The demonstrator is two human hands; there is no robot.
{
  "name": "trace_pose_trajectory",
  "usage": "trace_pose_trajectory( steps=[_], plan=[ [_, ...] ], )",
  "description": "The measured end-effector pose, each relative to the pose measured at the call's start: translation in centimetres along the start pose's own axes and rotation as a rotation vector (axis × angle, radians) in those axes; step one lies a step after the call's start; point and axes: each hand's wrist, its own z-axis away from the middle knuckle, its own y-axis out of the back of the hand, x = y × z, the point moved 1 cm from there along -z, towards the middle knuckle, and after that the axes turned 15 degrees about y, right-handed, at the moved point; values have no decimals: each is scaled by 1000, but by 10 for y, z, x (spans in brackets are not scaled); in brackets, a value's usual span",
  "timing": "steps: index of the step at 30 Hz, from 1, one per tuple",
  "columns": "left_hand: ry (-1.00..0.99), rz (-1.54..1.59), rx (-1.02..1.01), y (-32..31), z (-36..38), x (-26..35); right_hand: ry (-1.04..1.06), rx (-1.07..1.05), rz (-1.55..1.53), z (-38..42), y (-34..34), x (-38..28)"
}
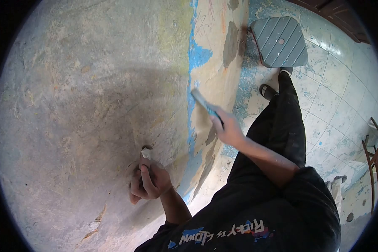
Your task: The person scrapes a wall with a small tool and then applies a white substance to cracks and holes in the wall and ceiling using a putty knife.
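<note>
My right hand point(229, 128) is wrapped round the handle of a scraper point(200, 99). Its flat blade lies over the strip of blue paint point(191, 110) on the wall, pointing up and left. Lower left, my left hand point(152, 181) is closed, thumb against fingers, close to the bare grey wall point(92, 126). A small pale piece point(145, 154) shows at its fingertips, beside a dark curved mark on the wall; I cannot make out what it is. Beige paint and grey patches border the blue strip on its right.
A grey ribbed step stool point(280, 42) stands on the tiled floor point(323, 105), near my feet. Blue and pale flakes litter the tiles along the wall. Wooden furniture point(370, 161) is at the right edge, and a dark wooden piece point(338, 14) at the top right.
</note>
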Motion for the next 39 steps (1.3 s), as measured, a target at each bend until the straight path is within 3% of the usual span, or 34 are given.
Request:
trace_pose_trajectory(
  steps=[2, 5, 8, 11, 18, 24, 30, 33, 39],
  plan=[
    [-3, 14, 5, -1, 0, 1, 77, 37, 18, 13, -10, 6],
    [-25, -35, -28, 2, -1, 0, -163, -4, -18, -29, 8, -8],
    [-27, -59, -25, 1, -3, 3, -180, -73, 12, -23, 11, -9],
    [-14, -33, -33, -1, 1, 0, 18, -7, -14, 12, -5, 4],
    [-21, -43, -58, 1, 3, 2, -115, -92, -27, 11, 1, -4],
    [-34, -33, -43, 1, 1, 4, -78, 4, 38, -22, 4, 2],
    [-18, -40, -31, -6, -1, 8, -25, -16, -64, 17, -8, 11],
    [-17, -53, -35, 0, 1, 5, -152, -36, -39, -20, 8, -1],
    [-13, -16, -7, -7, 2, 6, 11, -54, -27, 13, -3, 9]
  ],
)
